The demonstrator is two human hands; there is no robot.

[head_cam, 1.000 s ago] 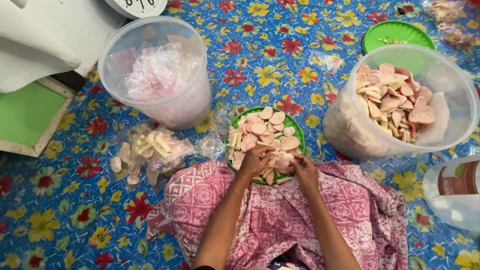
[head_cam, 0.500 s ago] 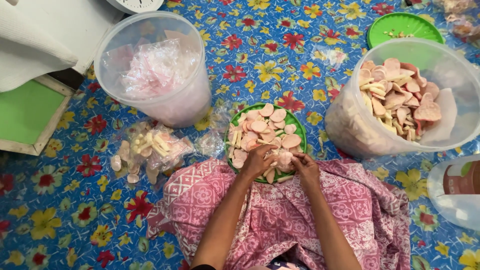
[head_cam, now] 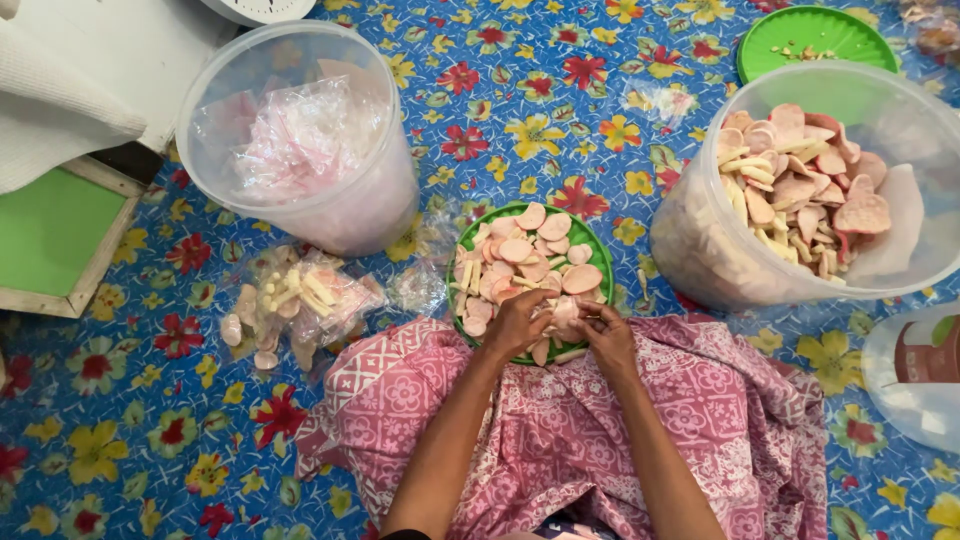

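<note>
A green round plate [head_cam: 585, 236] lies on the floral mat just beyond my lap, heaped with pink and cream crackers [head_cam: 520, 255]. My left hand [head_cam: 515, 322] and my right hand [head_cam: 606, 335] meet over the plate's near edge. Both close their fingers on a small bunch of pink crackers [head_cam: 566, 312] held between them. A pink patterned cloth [head_cam: 560, 430] covers my lap under both forearms.
A big clear tub of crackers [head_cam: 800, 190] stands at the right, a tub of clear plastic bags [head_cam: 305, 140] at the upper left. Filled small packets [head_cam: 290, 300] lie left of the plate. A green lid [head_cam: 815, 35] is far right; a green framed board [head_cam: 50, 235] at left.
My hands have stayed at the plate's near edge, fingers shifting slightly around the crackers. The view has drifted a little.
</note>
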